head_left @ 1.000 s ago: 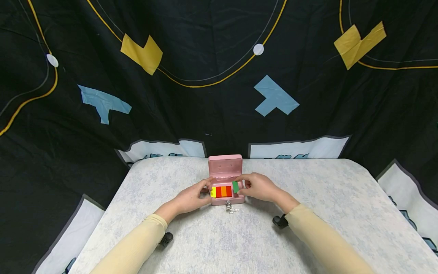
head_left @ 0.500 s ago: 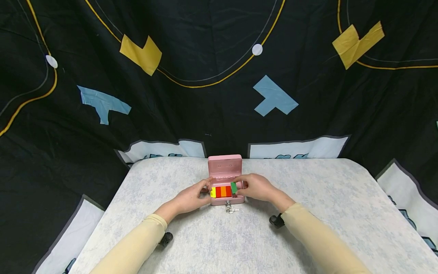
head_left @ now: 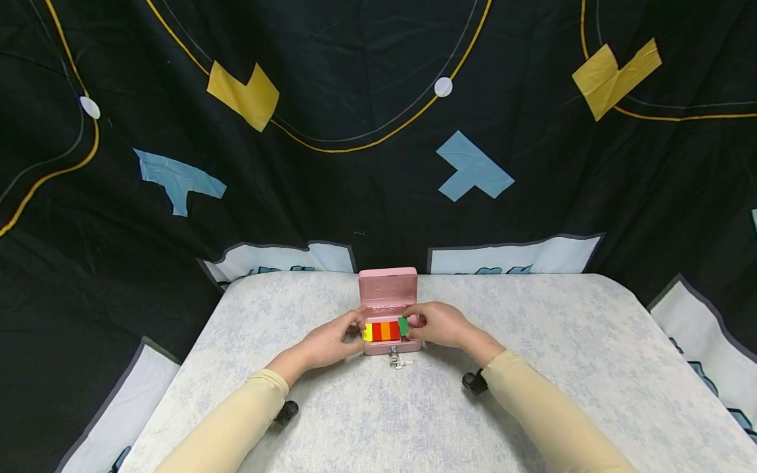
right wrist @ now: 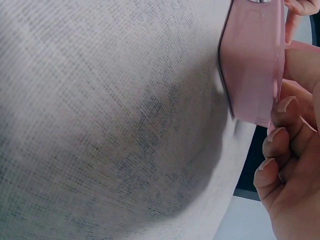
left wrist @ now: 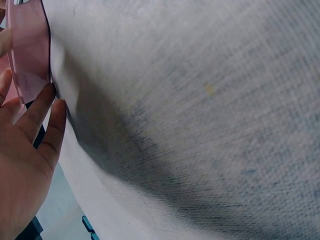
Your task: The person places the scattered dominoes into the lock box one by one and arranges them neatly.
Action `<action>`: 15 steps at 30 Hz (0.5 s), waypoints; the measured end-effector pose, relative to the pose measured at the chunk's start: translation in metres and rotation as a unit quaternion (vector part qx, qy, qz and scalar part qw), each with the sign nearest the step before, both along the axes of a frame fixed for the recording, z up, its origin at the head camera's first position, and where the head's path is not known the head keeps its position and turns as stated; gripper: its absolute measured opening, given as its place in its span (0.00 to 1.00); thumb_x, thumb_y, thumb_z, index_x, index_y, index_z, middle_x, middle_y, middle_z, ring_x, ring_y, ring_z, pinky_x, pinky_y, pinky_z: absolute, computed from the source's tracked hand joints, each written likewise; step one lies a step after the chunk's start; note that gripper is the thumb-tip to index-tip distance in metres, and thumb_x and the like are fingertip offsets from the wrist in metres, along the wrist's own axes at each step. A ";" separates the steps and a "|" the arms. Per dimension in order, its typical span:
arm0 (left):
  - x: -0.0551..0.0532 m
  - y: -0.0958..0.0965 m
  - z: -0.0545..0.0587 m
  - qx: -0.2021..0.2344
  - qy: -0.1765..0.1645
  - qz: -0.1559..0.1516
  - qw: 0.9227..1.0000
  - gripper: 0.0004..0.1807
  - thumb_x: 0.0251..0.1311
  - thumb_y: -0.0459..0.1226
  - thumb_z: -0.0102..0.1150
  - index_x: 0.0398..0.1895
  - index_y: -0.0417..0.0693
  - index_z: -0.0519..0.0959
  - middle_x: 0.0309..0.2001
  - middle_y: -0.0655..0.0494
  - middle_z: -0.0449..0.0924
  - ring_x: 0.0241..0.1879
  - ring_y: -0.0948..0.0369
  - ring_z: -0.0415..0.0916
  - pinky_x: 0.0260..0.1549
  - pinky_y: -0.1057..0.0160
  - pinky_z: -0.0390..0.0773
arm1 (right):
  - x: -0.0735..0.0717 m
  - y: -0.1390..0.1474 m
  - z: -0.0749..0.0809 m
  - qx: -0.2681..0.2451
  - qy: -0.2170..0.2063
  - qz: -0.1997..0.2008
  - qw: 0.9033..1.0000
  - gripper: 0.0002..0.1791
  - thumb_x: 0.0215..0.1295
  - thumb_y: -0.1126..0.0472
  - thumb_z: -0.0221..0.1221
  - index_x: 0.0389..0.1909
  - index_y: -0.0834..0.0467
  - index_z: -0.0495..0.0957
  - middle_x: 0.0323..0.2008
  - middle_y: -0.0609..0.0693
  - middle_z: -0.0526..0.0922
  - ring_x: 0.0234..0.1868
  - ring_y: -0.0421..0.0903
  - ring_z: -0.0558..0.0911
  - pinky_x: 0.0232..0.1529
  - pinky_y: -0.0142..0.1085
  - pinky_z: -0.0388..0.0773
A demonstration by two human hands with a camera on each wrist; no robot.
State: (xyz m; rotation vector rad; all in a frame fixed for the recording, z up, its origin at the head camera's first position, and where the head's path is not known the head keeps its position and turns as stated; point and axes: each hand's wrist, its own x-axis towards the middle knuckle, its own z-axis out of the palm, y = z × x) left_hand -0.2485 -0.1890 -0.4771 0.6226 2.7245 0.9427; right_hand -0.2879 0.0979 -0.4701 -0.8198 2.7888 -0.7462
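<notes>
A small pink cash box (head_left: 388, 289) stands on the table with its lid raised. Inside it lies a row of red and orange blocks (head_left: 386, 331), with a yellow block (head_left: 368, 332) at the left end. My left hand (head_left: 328, 338) pinches the yellow block between thumb and finger; its other fingers rest along the box's outer wall in the left wrist view. At the right end, my right hand (head_left: 446, 325) pinches a green block (head_left: 404, 326) close beside the row. In the right wrist view, the box wall (right wrist: 252, 65) hides both blocks.
A lock with keys (head_left: 396, 360) hangs at the box's front. The pale patterned table (head_left: 378, 420) spreads around the box. Behind it hangs a black cloth (head_left: 378, 197) with yellow and blue shapes.
My right hand has moved left with the green block, from apart to close against the row's right end. My left hand has stayed in place.
</notes>
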 end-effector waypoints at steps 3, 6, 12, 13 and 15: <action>0.000 0.000 0.000 -0.006 0.002 0.002 1.000 0.17 0.67 0.48 0.64 0.48 0.50 0.72 0.79 0.57 0.57 0.63 0.54 0.75 0.61 0.49 0.72 | -0.001 -0.001 -0.001 0.005 -0.001 -0.002 1.000 0.19 0.64 0.54 0.69 0.56 0.47 0.83 0.24 0.42 0.76 0.26 0.40 0.74 0.29 0.36 0.70; 0.000 0.000 0.001 -0.010 0.004 0.006 1.000 0.19 0.66 0.50 0.65 0.52 0.53 0.73 0.80 0.58 0.56 0.65 0.55 0.74 0.63 0.48 0.71 | -0.001 -0.002 -0.002 0.009 -0.004 -0.007 1.000 0.19 0.64 0.54 0.68 0.56 0.46 0.83 0.24 0.42 0.76 0.27 0.40 0.74 0.29 0.37 0.70; 0.000 0.000 0.001 -0.012 0.008 0.005 1.000 0.29 0.65 0.52 0.65 0.65 0.54 0.71 0.79 0.59 0.57 0.65 0.57 0.73 0.65 0.48 0.69 | -0.001 -0.004 0.000 0.020 -0.008 -0.020 1.000 0.20 0.64 0.55 0.69 0.57 0.48 0.84 0.26 0.42 0.77 0.30 0.42 0.75 0.31 0.38 0.71; 0.000 0.000 0.001 -0.011 0.008 0.005 1.000 0.31 0.65 0.52 0.65 0.68 0.53 0.70 0.79 0.59 0.58 0.65 0.56 0.73 0.65 0.48 0.69 | -0.002 -0.005 0.000 0.023 -0.008 -0.021 0.999 0.20 0.63 0.55 0.69 0.56 0.48 0.84 0.26 0.41 0.78 0.30 0.42 0.75 0.32 0.39 0.71; 0.000 0.000 0.001 -0.010 0.009 0.005 1.000 0.31 0.65 0.53 0.65 0.67 0.53 0.70 0.79 0.59 0.58 0.65 0.56 0.74 0.65 0.48 0.69 | -0.002 -0.006 0.001 0.030 -0.008 -0.026 0.999 0.20 0.62 0.55 0.70 0.56 0.49 0.84 0.27 0.41 0.78 0.31 0.42 0.75 0.33 0.39 0.72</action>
